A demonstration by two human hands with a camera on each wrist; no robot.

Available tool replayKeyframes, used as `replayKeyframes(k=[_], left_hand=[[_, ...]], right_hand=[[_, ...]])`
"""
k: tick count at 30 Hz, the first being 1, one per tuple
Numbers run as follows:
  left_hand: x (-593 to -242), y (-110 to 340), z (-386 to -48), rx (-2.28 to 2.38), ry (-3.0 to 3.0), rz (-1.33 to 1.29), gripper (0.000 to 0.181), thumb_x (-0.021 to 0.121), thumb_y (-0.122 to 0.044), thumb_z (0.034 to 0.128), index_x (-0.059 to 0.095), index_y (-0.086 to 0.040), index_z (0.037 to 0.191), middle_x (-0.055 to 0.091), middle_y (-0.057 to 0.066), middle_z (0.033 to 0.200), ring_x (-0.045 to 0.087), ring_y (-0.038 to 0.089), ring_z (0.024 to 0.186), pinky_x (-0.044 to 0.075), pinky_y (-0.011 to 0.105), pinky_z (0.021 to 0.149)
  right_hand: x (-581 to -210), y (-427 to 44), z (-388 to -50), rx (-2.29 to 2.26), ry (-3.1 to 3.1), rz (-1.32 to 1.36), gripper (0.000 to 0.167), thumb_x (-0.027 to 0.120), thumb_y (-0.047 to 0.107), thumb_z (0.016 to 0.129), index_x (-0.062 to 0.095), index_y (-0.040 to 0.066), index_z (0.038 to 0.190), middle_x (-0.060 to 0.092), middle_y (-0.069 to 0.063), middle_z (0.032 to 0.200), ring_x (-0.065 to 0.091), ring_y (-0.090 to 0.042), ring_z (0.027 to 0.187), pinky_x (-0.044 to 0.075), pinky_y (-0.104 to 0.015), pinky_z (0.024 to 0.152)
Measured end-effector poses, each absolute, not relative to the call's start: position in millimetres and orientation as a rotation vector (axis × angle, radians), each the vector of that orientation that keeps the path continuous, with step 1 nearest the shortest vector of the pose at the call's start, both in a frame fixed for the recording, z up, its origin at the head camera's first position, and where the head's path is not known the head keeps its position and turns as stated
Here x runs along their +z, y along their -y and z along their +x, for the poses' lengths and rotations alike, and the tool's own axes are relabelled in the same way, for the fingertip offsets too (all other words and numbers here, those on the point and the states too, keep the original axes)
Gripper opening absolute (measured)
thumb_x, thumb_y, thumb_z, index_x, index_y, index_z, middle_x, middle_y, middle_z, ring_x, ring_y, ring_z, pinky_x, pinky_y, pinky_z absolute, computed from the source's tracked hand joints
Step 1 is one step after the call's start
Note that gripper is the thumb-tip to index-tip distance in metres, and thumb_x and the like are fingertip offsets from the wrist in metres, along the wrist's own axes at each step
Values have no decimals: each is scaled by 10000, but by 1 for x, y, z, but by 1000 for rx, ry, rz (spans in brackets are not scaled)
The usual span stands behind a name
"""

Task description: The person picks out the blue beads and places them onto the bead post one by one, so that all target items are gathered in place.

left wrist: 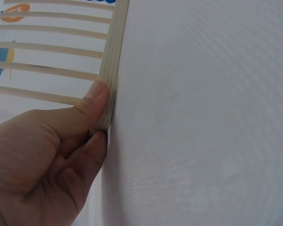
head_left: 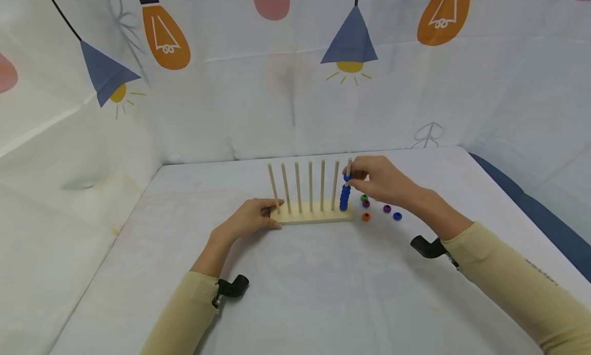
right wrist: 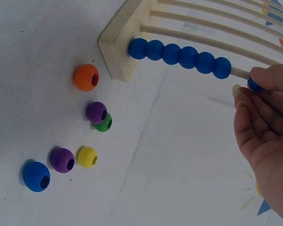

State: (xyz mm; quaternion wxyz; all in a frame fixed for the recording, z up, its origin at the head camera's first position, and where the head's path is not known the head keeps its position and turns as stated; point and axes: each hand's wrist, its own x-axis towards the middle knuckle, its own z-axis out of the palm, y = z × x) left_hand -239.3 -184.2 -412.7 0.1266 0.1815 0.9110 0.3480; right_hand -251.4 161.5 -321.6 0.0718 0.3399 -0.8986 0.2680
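Note:
A pale wooden base (head_left: 316, 217) carries a row of several upright wooden pegs (head_left: 311, 185). My left hand (head_left: 251, 215) grips the base's left end, with the thumb (left wrist: 98, 92) on the wood beside the end peg. At the rightmost peg, my right hand (head_left: 382, 179) pinches a blue bead (right wrist: 254, 85) between thumb and fingertips. That bead is around the upper part of the peg, apart from the stack of several blue beads (right wrist: 188, 57) resting at its foot. Its hole is hidden by the fingers.
Loose beads lie on the white table right of the base: orange (right wrist: 86, 77), purple (right wrist: 95, 112), green (right wrist: 104, 124), yellow (right wrist: 87, 157), a second purple (right wrist: 62, 160) and blue (right wrist: 36, 177). A white patterned curtain (head_left: 258, 103) hangs behind the table.

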Motion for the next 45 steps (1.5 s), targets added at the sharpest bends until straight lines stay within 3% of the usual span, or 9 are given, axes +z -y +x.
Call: replayKeyframes(k=[18,38,45], left_hand=[[-413,184,-238,1042,-2632,501,669,798,-252,842,529,-159,1448,500,-21,1516,426,192,1430,437,407,1118],[-413,184,-238,1030,-2645,488,665,797,-256,843,533,-158,1445,514,-41,1504,429,194,1428,418,420,1132],[-413,184,-239,986,-2676,517,664,801,-280,837,542,-167,1438,522,-39,1497,372,211,1470,344,429,1194]], right_hand=[[-336,-166,-251,780,2719,1031,139,717,54,893,726,45,1032,661,-16,845,552,-123,756,508,-238,674],[-356,-192,-250,792,2875,940,194,654,35,915,744,11,1085,715,-34,946,610,-154,833,549,-300,753],[-363,-206,-249,771,2963,901,206,641,29,914,730,1,1097,731,-68,992,610,-165,854,527,-315,742]])
